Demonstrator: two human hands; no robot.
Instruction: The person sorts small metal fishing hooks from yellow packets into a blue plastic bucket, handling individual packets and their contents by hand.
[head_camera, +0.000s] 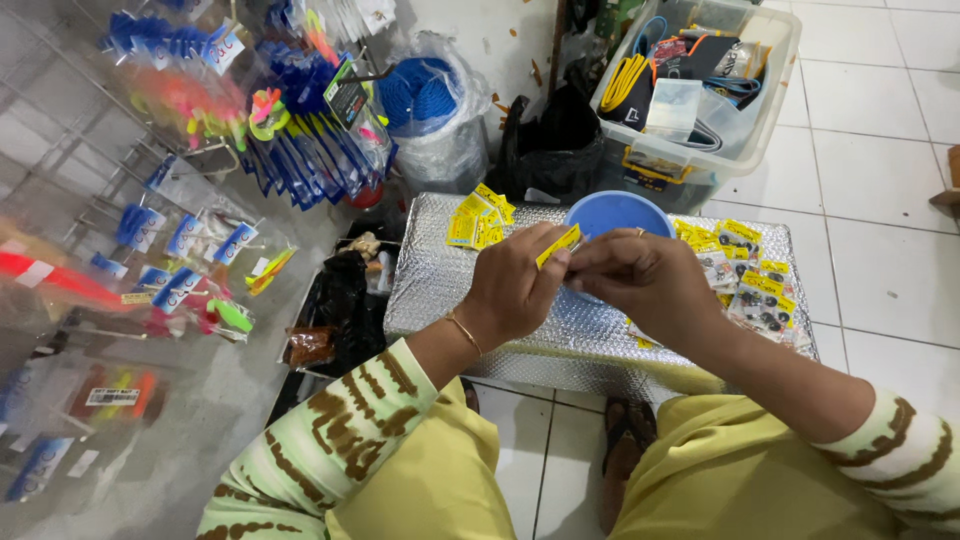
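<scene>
Over the silver padded box (470, 290) in front of my knees, my left hand (515, 285) and right hand (645, 280) meet. Both pinch the same small yellow card (558, 245), thumb against fingertips, each hand at one end of it. I hold it up off the surface and close to me, I think so that I can see what my fingers do at its edge. The quilted lid serves as my bench.

Just behind my hands stands a blue bowl (620, 212); its inside is mostly hidden by my fingers, so I cannot tell what it holds. To its left lies a loose heap of yellow cards (478, 220), within reach of my left hand. To the right, beside my right wrist, lie finished-looking clear packets with yellow headers (752, 285), dark small parts inside.

Further back, a clear plastic tub (700, 95) holds yellow and blue straps and a clear box. At my left, wire racks (60, 170) carry hanging packets.
</scene>
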